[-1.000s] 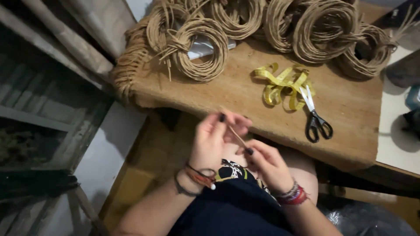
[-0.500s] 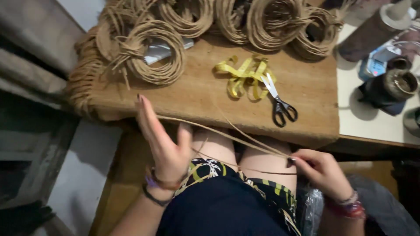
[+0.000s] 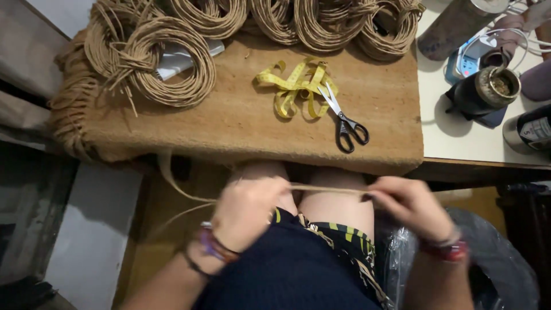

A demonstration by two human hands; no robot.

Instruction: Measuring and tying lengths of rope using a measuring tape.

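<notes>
Both hands have closed in over my lap since half a second ago: left hand (image 3: 249,206) and right hand (image 3: 410,204) each pinch the cord (image 3: 327,189) taut between them; coils (image 3: 172,63), scissors (image 3: 344,120) untouched on bench (image 3: 241,132)

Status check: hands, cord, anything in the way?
Left hand and right hand both gripping the tan cord, stretched taut across the lap. Scissors and yellow tape measure on the mat, clear of hands.

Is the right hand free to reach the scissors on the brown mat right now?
Probably not at once: the right hand pinches a taut cord that the left hand also holds. The scissors lie uncovered on the mat, with only the yellow tape measure touching the blades.
</notes>
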